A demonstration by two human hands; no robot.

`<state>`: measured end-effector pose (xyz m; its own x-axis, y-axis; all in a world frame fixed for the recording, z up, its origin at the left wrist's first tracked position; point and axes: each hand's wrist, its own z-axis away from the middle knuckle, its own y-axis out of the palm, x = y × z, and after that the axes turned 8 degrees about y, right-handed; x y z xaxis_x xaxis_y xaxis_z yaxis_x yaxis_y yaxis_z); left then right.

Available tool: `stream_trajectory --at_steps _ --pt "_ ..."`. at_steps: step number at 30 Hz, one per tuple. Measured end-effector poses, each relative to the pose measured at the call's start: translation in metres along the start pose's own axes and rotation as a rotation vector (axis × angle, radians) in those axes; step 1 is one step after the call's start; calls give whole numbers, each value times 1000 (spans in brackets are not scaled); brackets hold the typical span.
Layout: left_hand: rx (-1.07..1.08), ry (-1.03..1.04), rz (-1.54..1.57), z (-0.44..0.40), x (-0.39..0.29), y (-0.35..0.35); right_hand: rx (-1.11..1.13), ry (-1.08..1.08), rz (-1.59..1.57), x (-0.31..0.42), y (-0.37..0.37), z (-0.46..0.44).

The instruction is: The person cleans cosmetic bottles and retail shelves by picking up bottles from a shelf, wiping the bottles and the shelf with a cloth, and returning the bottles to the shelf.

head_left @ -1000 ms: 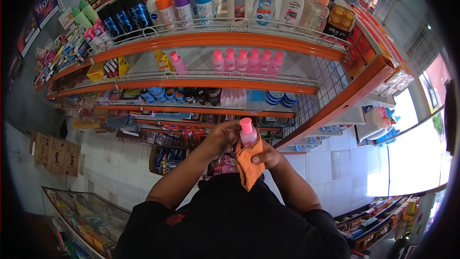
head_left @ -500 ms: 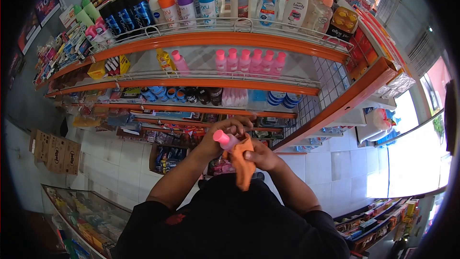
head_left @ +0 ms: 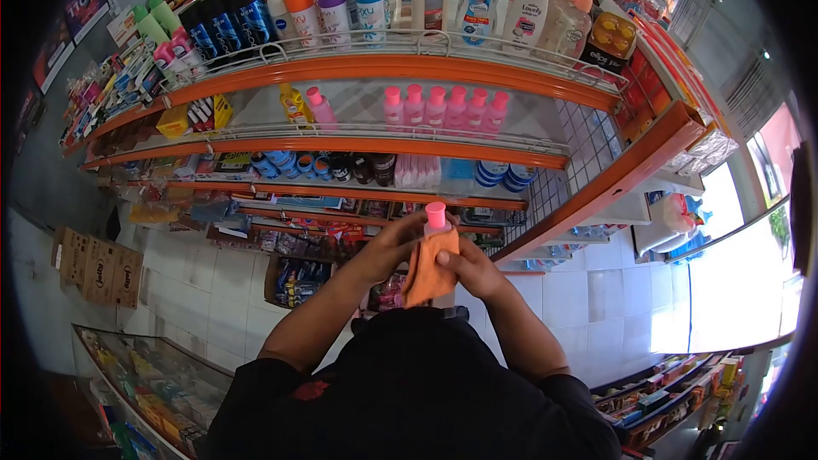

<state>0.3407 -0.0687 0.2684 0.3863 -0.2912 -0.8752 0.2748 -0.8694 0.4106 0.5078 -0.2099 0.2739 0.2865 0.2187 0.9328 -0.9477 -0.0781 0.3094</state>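
Observation:
A small pink bottle stands nearly upright between my hands, its cap facing the shelves. My left hand is closed round the bottle's left side, its fingers partly hidden. An orange cloth covers most of the bottle's front and hangs below it. My right hand grips the cloth, thumb on top, pressing it against the bottle. On the shelf ahead stand a row of similar pink bottles, a single pink bottle and a yellow bottle.
An orange-edged shelf with a wire rail carries spray cans and lotion bottles above. Lower shelves hold jars and packets. Cardboard boxes sit on the floor at left. Glass display cases stand behind me on both sides.
The bottle has turned from tilting left to nearly upright and moved right and slightly up. The cloth now lies wrapped over its front instead of dangling at its side.

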Motion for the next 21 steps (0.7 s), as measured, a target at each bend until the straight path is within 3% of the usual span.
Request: stream_trajectory --at_steps 7,10,13,16,19,21 --pt "-164 -5 -190 0 -15 13 -303 -197 313 13 19 -4" --pt "-194 -18 -68 -3 -11 12 -198 -213 132 -5 6 -6" --pt "-104 43 -163 -6 -13 18 -49 -117 -48 -15 -7 -5" --pt "79 130 -278 -9 -12 11 282 -154 -269 -33 -22 -10" --pt "123 119 -305 -11 -13 15 479 -151 -390 -37 -20 -19" --pt "179 76 -303 -14 -19 13 466 -153 -329 -34 -21 -17"
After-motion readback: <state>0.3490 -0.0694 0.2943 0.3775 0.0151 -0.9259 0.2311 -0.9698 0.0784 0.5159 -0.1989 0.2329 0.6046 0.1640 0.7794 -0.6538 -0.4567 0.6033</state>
